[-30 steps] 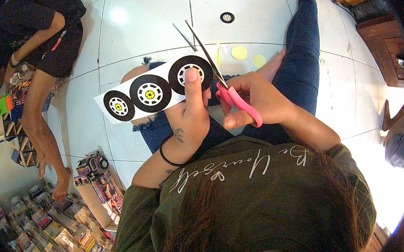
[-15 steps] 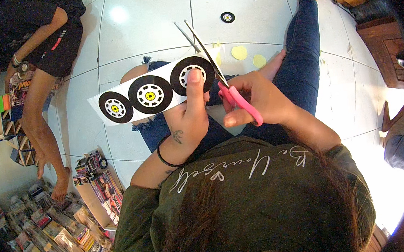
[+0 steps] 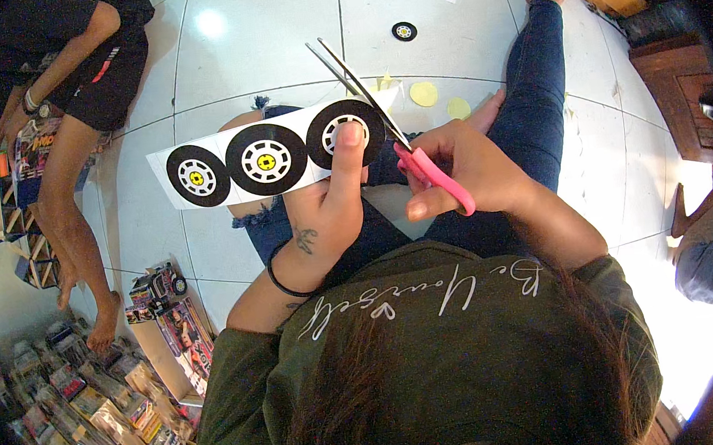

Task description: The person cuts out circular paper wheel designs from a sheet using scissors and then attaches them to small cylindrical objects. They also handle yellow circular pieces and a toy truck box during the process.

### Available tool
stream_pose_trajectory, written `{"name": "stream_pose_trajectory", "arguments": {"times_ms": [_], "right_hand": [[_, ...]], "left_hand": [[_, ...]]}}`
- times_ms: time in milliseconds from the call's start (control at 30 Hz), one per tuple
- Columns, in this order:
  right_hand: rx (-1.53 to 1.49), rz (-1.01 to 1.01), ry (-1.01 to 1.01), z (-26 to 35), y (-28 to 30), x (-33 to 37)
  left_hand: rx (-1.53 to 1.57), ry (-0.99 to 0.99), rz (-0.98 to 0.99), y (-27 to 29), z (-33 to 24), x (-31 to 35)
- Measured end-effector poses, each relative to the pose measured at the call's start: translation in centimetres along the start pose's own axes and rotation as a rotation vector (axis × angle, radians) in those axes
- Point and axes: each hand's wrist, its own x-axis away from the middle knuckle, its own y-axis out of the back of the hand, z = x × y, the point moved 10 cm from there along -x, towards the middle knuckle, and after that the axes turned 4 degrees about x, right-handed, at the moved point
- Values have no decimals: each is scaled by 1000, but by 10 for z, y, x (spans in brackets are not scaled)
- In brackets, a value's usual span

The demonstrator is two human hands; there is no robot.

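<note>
The left hand [image 3: 330,199] pinches a paper strip [image 3: 268,155] printed with three black wheels, thumb on the rightmost wheel, held above the lap. The right hand [image 3: 463,169] grips pink-handled scissors [image 3: 399,132], blades open at the strip's right edge, over the white tiled floor [image 3: 270,42]

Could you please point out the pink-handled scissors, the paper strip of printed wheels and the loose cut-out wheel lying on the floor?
pink-handled scissors [image 3: 434,176]: head view, on the pink handle.
paper strip of printed wheels [image 3: 266,159]: head view, on the middle wheel.
loose cut-out wheel [image 3: 404,32]: head view, on its centre.
</note>
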Motion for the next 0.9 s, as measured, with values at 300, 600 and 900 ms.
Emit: {"name": "stream_pose_trajectory", "arguments": {"times_ms": [300, 600, 900], "right_hand": [[19, -42, 99, 8, 10, 1], [116, -10, 69, 11, 17, 2], [167, 2, 45, 13, 25, 4]], "left_hand": [[6, 4, 46, 0, 1, 0], [-117, 16, 70, 6, -2, -1], [-118, 81, 162, 1, -5, -4]]}}
